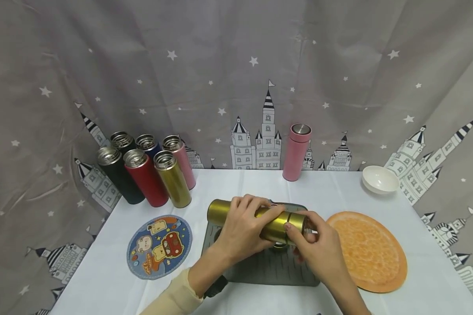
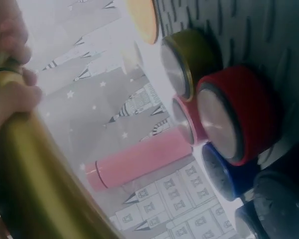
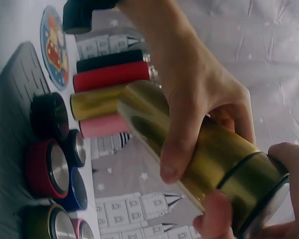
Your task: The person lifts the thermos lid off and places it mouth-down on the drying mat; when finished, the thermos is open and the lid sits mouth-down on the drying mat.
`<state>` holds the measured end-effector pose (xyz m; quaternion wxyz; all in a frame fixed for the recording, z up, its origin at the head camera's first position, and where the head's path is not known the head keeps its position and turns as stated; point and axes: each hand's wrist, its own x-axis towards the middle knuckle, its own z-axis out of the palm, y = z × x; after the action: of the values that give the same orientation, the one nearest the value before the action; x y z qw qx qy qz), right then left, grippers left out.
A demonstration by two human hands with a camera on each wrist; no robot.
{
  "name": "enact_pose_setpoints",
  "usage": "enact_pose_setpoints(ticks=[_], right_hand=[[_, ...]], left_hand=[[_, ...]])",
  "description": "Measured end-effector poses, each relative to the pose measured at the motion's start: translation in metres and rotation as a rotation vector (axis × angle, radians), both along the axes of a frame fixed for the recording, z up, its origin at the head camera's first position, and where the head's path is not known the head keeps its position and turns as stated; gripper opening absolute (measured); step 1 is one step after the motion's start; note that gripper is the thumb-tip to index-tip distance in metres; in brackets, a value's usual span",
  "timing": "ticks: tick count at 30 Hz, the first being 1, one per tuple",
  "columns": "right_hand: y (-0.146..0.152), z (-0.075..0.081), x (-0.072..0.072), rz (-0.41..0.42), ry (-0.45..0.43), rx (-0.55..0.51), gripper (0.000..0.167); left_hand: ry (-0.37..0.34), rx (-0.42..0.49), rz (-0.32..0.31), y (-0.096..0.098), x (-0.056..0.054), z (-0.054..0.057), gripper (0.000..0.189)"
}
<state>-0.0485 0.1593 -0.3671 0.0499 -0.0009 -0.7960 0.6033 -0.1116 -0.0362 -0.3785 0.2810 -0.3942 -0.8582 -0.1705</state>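
My left hand [image 1: 242, 227] wraps round the body of a gold thermos bottle [image 1: 218, 212], which lies sideways over the grey ridged mat [image 1: 276, 273]. At its right end, the thumb and fingers of my right hand [image 1: 321, 245] grip the gold cap [image 3: 254, 191], which sits on the bottle behind a dark seam. Below the bottle, several loose caps stand on the mat, mostly hidden in the head view. Among them are a red cap [image 2: 239, 114], a gold cap [image 2: 192, 59], a pink cap [image 2: 189, 119], a blue cap [image 2: 229, 172] and dark caps [image 2: 281, 199].
Several uncapped bottles, including a red one [image 1: 146, 179] and another gold one [image 1: 173, 181], stand at the back left. A capped pink bottle [image 1: 295, 153] stands at the back. Around the mat are a blue cartoon placemat [image 1: 181, 227], an orange round placemat [image 1: 394, 267] and a white bowl [image 1: 380, 180].
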Motion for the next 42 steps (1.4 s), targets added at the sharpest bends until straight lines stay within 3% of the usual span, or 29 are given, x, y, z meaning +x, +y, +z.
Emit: enact_pose_setpoints(ticks=[3,6,13,16,19,21,24,27,30,32,36,38,40,42], right_hand=[[-0.001,-0.001,0.002,0.025,0.083,0.005,0.029],[-0.002,-0.003,0.006,0.054,0.232,0.032,0.026],[-0.006,0.003,0.016,0.106,0.62,0.253,0.043],[-0.01,0.011,0.021,0.196,0.843,0.402,0.047],[-0.015,0.018,0.026,0.339,0.989,0.571,0.042],[-0.018,0.021,0.03,0.413,0.983,0.643,0.036],[-0.02,0.022,0.032,0.477,0.972,0.637,0.041],[-0.019,0.021,0.034,0.454,0.919,0.557,0.042],[-0.018,0.02,0.034,0.385,0.789,0.504,0.076],[-0.017,0.019,0.034,0.334,0.656,0.496,0.087],[-0.018,0.017,0.033,0.269,0.346,0.49,0.068],[-0.019,0.016,0.033,0.258,0.241,0.464,0.056],[-0.021,0.015,0.033,0.25,0.192,0.466,0.047],[-0.023,0.013,0.032,0.248,0.204,0.456,0.042]], left_hand=[[-0.025,0.043,-0.03,-0.003,0.004,-0.002,0.073],[-0.056,0.086,-0.065,-0.006,0.011,0.001,0.072],[0.001,0.162,-0.157,-0.018,0.022,0.009,0.072],[-0.113,0.181,-0.263,-0.03,0.025,0.009,0.074],[-0.241,0.2,-0.328,-0.046,0.028,0.005,0.076],[-0.274,0.206,-0.321,-0.054,0.032,0.002,0.075],[-0.299,0.213,-0.28,-0.061,0.036,-0.001,0.078],[-0.281,0.195,-0.233,-0.061,0.038,0.0,0.079],[-0.224,0.151,-0.179,-0.059,0.039,0.003,0.078],[-0.178,0.123,-0.146,-0.058,0.041,0.004,0.077],[-0.094,0.093,-0.11,-0.054,0.043,0.003,0.074],[-0.045,0.074,-0.095,-0.051,0.044,0.001,0.073],[0.001,0.055,-0.085,-0.049,0.044,-0.001,0.073],[0.02,0.045,-0.081,-0.048,0.044,-0.003,0.073]])
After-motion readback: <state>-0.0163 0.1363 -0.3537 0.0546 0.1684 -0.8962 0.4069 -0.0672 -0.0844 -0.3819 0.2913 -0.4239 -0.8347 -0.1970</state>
